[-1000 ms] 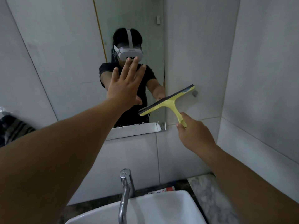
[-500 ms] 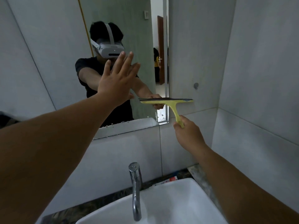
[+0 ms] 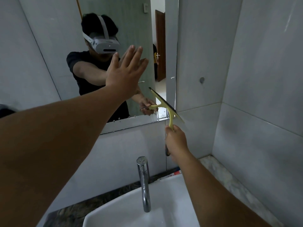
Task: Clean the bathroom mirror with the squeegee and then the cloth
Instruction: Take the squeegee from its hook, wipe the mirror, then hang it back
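The bathroom mirror (image 3: 49, 46) hangs on the white tiled wall above the basin and reflects a person with a white headset. My left hand (image 3: 124, 74) is raised flat against the glass near its middle, fingers straight and together, holding nothing. My right hand (image 3: 176, 141) grips the handle of a yellow squeegee (image 3: 165, 104). Its dark rubber blade slants down to the right across the mirror's lower right corner. I see no cloth.
A white basin (image 3: 164, 215) with a tall chrome tap (image 3: 144, 181) stands directly below. A dark stone counter (image 3: 72, 213) runs behind it, with a marble ledge (image 3: 229, 182) at the right. The tiled side wall (image 3: 262, 79) is close on the right.
The squeegee blade has swung from tilted up at the right, through level, to slanting down at the right over the mirror's lower right corner. My left hand stays flat on the glass.
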